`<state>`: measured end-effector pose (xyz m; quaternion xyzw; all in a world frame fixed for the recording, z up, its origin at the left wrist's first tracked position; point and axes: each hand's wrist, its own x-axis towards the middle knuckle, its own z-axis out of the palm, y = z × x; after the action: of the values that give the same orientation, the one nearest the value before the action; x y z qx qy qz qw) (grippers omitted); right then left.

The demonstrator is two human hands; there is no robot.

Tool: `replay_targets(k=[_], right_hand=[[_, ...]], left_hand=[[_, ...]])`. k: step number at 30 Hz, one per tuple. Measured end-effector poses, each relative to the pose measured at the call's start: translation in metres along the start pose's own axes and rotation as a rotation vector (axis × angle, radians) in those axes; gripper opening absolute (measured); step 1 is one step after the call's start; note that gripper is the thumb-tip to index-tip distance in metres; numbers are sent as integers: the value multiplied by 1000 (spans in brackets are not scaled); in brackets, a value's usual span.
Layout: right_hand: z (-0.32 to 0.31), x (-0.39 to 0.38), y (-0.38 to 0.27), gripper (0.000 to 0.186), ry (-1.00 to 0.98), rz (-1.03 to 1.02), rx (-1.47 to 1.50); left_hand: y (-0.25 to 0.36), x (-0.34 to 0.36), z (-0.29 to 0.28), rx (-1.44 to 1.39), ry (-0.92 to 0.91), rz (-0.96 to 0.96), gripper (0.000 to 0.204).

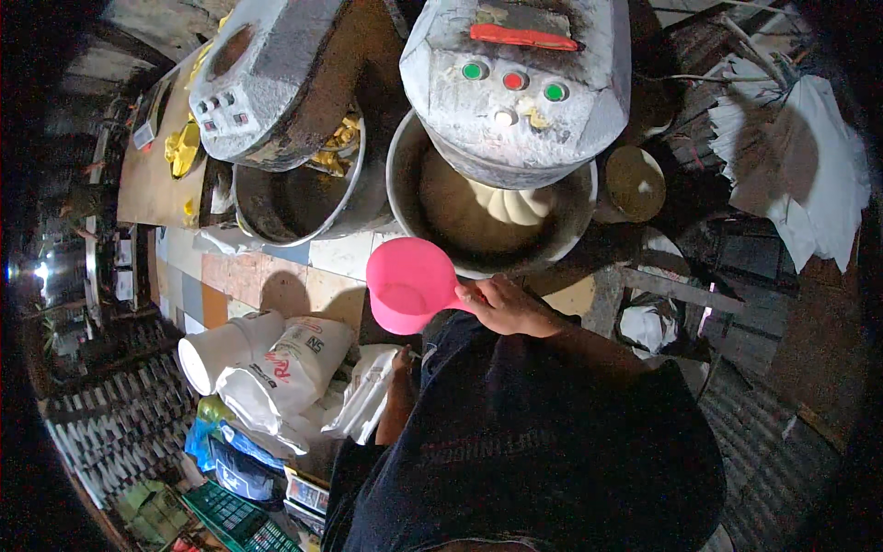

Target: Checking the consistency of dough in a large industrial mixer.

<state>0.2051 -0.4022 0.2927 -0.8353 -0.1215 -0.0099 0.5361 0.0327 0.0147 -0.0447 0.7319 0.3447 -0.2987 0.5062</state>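
Note:
My right hand (504, 306) is closed around the handle of a pink dipper (410, 283), held in front of my body near the bowl's front rim. The dipper's open mouth faces up, and I see no contents in it. Behind it stands a large dough mixer (515, 87) with green and red buttons. Pale dough (515, 204) lies in its round metal bowl (578, 217), partly hidden under the mixer head. My left hand (402, 361) hangs low at my side, close to a white sack (366, 391); its fingers are mostly hidden.
A second mixer (267, 83) with a metal bowl (361, 156) stands at the left. A white bucket (204, 361) and a full white sack (308, 363) lie on the tiled floor. A green crate (225, 515) sits at lower left. At right are a round container (635, 184) and hanging white sheets (809, 175).

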Motion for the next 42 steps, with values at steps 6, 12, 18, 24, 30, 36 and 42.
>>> replay_targets(k=[6, 12, 18, 24, 30, 36, 42], right_hand=[[12, -5, 15, 36, 145, -124, -105], [3, 4, 6, 32, -66, 117, 22], [9, 0, 8, 22, 51, -46, -28], [-1, -1, 1, 19, 20, -207, -240], [4, 0, 0, 29, 12, -166, -152], [11, -10, 6, 22, -74, -58, -100], [10, -5, -6, 42, 32, -29, 16]], left_hand=[[6, 13, 2, -12, -11, 33, 34], [33, 42, 12, -54, -46, 101, 34], [43, 55, 12, -72, -56, 146, 35], [44, 59, 19, -63, -81, 145, 36], [33, 57, 17, -60, -91, 138, 37], [26, 56, 19, -72, -93, 145, 38], [22, 54, 18, -73, -96, 136, 39]])
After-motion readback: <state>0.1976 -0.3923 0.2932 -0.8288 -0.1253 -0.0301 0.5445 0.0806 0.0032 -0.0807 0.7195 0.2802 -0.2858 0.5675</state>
